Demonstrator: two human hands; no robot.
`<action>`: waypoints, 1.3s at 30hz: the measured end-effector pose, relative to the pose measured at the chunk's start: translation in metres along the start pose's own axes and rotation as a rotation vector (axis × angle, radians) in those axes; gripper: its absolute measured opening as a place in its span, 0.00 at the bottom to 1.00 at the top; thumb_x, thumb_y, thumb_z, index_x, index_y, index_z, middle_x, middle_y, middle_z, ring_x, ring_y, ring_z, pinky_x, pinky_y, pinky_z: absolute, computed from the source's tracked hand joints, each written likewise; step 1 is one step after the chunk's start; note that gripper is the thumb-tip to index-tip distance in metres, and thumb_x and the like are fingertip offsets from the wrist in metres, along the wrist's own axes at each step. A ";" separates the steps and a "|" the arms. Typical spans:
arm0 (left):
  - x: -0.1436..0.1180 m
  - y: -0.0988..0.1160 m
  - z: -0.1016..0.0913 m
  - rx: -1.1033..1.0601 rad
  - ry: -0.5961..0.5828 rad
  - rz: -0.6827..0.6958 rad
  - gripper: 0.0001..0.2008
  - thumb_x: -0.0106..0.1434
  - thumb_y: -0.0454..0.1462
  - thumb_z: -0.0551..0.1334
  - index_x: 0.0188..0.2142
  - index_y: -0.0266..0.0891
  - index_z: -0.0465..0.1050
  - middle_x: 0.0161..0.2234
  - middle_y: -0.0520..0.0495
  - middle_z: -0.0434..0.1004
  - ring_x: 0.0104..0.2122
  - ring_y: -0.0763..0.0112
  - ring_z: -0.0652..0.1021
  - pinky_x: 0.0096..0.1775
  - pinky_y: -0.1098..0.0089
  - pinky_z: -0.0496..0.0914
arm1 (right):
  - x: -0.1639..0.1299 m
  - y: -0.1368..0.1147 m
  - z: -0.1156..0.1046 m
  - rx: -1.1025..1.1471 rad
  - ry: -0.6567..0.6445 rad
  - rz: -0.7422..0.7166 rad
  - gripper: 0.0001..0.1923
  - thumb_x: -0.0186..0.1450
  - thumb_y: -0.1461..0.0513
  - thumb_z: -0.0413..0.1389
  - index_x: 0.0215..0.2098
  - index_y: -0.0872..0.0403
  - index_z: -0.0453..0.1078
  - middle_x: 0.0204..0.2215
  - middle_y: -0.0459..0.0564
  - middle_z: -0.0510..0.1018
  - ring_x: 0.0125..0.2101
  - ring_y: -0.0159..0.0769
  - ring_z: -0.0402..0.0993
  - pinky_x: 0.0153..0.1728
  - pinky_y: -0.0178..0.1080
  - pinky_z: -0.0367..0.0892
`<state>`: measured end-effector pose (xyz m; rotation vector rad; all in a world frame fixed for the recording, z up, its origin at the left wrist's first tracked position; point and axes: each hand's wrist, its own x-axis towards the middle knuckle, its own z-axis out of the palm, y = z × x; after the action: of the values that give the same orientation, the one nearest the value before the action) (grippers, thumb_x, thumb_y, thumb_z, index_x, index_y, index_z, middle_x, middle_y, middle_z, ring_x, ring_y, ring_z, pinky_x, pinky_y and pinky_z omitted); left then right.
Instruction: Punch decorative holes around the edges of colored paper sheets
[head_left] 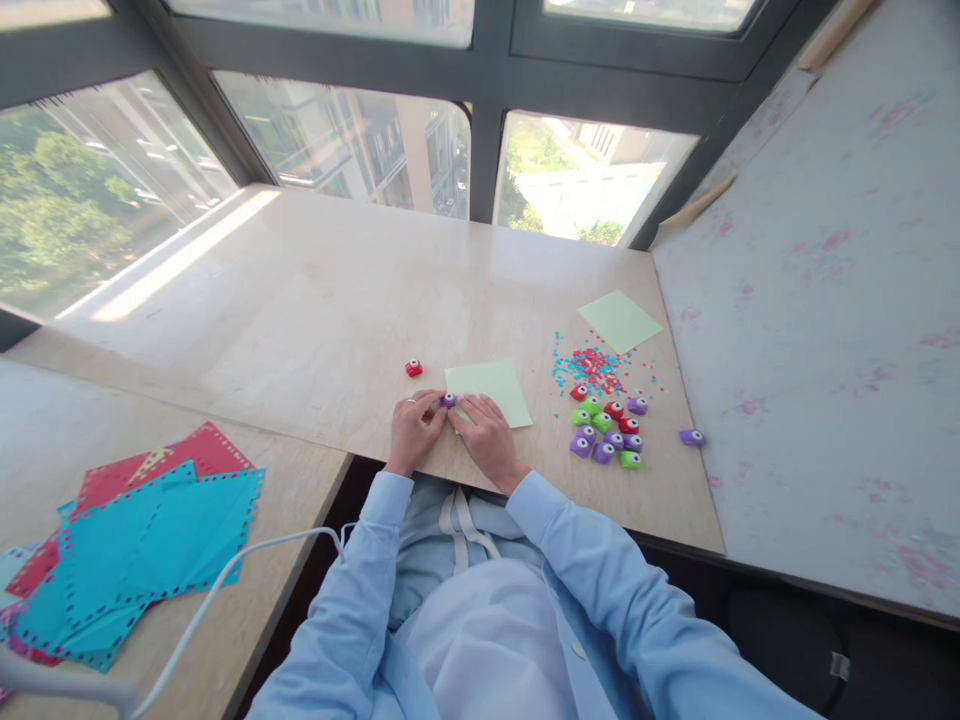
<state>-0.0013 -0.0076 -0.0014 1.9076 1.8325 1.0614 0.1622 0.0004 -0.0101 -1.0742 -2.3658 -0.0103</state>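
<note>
A small purple craft punch (448, 399) sits at the left edge of a pale green sheet of paper (499, 388). My left hand (416, 428) grips the punch from the left, thumb and fingers closed around its side. From the right, my right hand (486, 432) holds the sheet near its lower left corner, its fingertips beside the punch; part of the edge is hidden under the fingers. Just beyond my left hand stands a red craft punch (413, 368).
Several red, green and purple punches (604, 425) cluster at right, below red and blue paper bits (596, 368) and another green sheet (621, 320). One purple punch (692, 437) lies by the wall. Punched blue paper (150, 550), red paper (169, 465) and a white cable (225, 575) are left.
</note>
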 end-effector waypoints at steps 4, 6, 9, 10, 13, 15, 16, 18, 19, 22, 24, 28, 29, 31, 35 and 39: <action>0.000 0.001 0.000 -0.007 0.007 -0.001 0.12 0.62 0.35 0.62 0.46 0.42 0.77 0.45 0.46 0.79 0.34 0.67 0.79 0.47 0.61 0.68 | -0.008 -0.008 -0.003 0.016 0.003 0.009 0.11 0.70 0.64 0.53 0.46 0.52 0.76 0.53 0.55 0.76 0.56 0.42 0.68 0.59 0.47 0.60; 0.000 0.001 0.001 0.000 0.014 0.004 0.12 0.62 0.35 0.62 0.46 0.42 0.77 0.45 0.46 0.79 0.35 0.66 0.79 0.47 0.61 0.68 | -0.012 -0.012 -0.005 0.025 -0.001 0.013 0.11 0.70 0.64 0.53 0.46 0.52 0.77 0.53 0.55 0.75 0.55 0.42 0.69 0.59 0.47 0.61; 0.001 0.001 0.001 0.005 0.023 0.012 0.12 0.62 0.34 0.62 0.46 0.42 0.77 0.45 0.46 0.79 0.36 0.66 0.79 0.47 0.62 0.68 | -0.017 -0.017 -0.008 0.049 -0.011 0.015 0.11 0.70 0.63 0.52 0.44 0.53 0.77 0.51 0.54 0.77 0.53 0.42 0.71 0.58 0.47 0.63; 0.001 0.001 0.002 0.005 0.024 0.013 0.12 0.62 0.34 0.62 0.46 0.42 0.77 0.45 0.47 0.79 0.36 0.66 0.79 0.47 0.62 0.68 | -0.018 -0.017 -0.009 0.061 -0.018 0.016 0.11 0.70 0.63 0.52 0.44 0.53 0.77 0.51 0.54 0.77 0.53 0.42 0.71 0.57 0.47 0.64; 0.003 0.001 0.003 0.012 0.023 0.003 0.12 0.61 0.34 0.62 0.45 0.42 0.77 0.44 0.47 0.80 0.34 0.67 0.79 0.46 0.63 0.69 | -0.022 -0.018 -0.012 0.104 -0.048 0.017 0.11 0.70 0.62 0.54 0.45 0.54 0.77 0.51 0.56 0.77 0.55 0.44 0.70 0.58 0.48 0.64; 0.003 0.001 0.003 0.025 0.020 -0.010 0.12 0.62 0.35 0.62 0.45 0.42 0.77 0.45 0.47 0.80 0.33 0.68 0.79 0.47 0.63 0.69 | -0.025 -0.019 -0.015 0.134 -0.070 0.017 0.11 0.69 0.62 0.55 0.47 0.55 0.76 0.52 0.57 0.76 0.56 0.44 0.68 0.59 0.49 0.63; 0.004 0.002 0.003 0.032 0.018 -0.015 0.12 0.62 0.35 0.62 0.45 0.43 0.77 0.45 0.47 0.80 0.32 0.69 0.79 0.47 0.63 0.68 | -0.027 -0.019 -0.016 0.149 -0.083 0.018 0.12 0.69 0.62 0.55 0.48 0.55 0.76 0.53 0.57 0.75 0.57 0.45 0.67 0.59 0.49 0.63; 0.004 0.002 0.003 0.046 0.014 -0.015 0.12 0.63 0.36 0.61 0.46 0.43 0.77 0.46 0.46 0.80 0.33 0.68 0.79 0.48 0.63 0.68 | -0.030 -0.021 -0.020 0.177 -0.111 0.024 0.13 0.68 0.61 0.55 0.50 0.56 0.74 0.55 0.59 0.74 0.59 0.44 0.65 0.60 0.50 0.61; 0.005 0.002 0.002 0.051 0.011 -0.012 0.12 0.63 0.36 0.60 0.46 0.43 0.77 0.46 0.46 0.79 0.33 0.68 0.79 0.48 0.63 0.68 | -0.032 -0.022 -0.022 0.188 -0.127 0.028 0.15 0.68 0.61 0.56 0.51 0.56 0.74 0.56 0.59 0.73 0.60 0.44 0.64 0.61 0.50 0.60; 0.005 0.002 0.002 0.057 0.006 -0.007 0.12 0.64 0.37 0.60 0.46 0.43 0.77 0.46 0.46 0.79 0.33 0.68 0.79 0.49 0.62 0.67 | -0.035 -0.025 -0.027 0.209 -0.181 0.030 0.19 0.67 0.58 0.57 0.54 0.57 0.72 0.58 0.60 0.70 0.62 0.46 0.61 0.63 0.51 0.58; 0.005 0.002 0.003 0.061 0.004 -0.013 0.12 0.64 0.38 0.60 0.47 0.42 0.76 0.46 0.45 0.79 0.33 0.68 0.78 0.48 0.61 0.68 | -0.036 -0.028 -0.030 0.216 -0.208 0.031 0.21 0.67 0.56 0.56 0.56 0.58 0.70 0.59 0.60 0.70 0.62 0.47 0.60 0.63 0.52 0.57; 0.004 0.002 0.003 0.069 0.000 -0.042 0.15 0.65 0.39 0.59 0.50 0.40 0.74 0.46 0.44 0.79 0.30 0.69 0.77 0.48 0.61 0.68 | -0.029 -0.024 -0.036 0.226 -0.176 0.066 0.23 0.69 0.53 0.53 0.57 0.57 0.69 0.59 0.61 0.70 0.63 0.46 0.60 0.63 0.54 0.55; 0.003 0.002 0.003 0.066 -0.001 -0.046 0.15 0.65 0.39 0.59 0.51 0.39 0.74 0.46 0.44 0.79 0.29 0.70 0.77 0.47 0.62 0.68 | -0.025 -0.021 -0.037 0.223 -0.155 0.084 0.22 0.70 0.53 0.53 0.57 0.57 0.69 0.59 0.60 0.70 0.62 0.46 0.60 0.64 0.53 0.54; 0.002 0.002 0.003 0.056 -0.003 -0.048 0.15 0.65 0.39 0.60 0.50 0.38 0.73 0.46 0.45 0.79 0.28 0.70 0.76 0.46 0.62 0.68 | -0.012 -0.011 -0.038 0.203 -0.120 0.129 0.22 0.70 0.54 0.52 0.57 0.58 0.69 0.59 0.60 0.69 0.62 0.47 0.60 0.63 0.53 0.54; 0.002 0.003 0.002 0.040 -0.005 -0.049 0.13 0.65 0.38 0.61 0.48 0.38 0.74 0.46 0.45 0.79 0.28 0.71 0.76 0.46 0.62 0.68 | 0.015 0.012 -0.032 0.121 -0.132 0.186 0.21 0.69 0.57 0.53 0.57 0.60 0.69 0.59 0.63 0.68 0.61 0.52 0.60 0.61 0.54 0.56; 0.001 0.002 0.000 0.023 -0.004 -0.027 0.12 0.65 0.38 0.60 0.47 0.40 0.75 0.46 0.45 0.79 0.33 0.68 0.78 0.47 0.60 0.68 | 0.022 0.028 -0.015 0.084 -0.197 0.156 0.19 0.68 0.57 0.56 0.54 0.59 0.71 0.58 0.65 0.68 0.60 0.52 0.61 0.60 0.55 0.58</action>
<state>-0.0001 -0.0074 0.0000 1.8913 1.8706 1.0321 0.1769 0.0318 0.0079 -1.2669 -2.4222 0.2603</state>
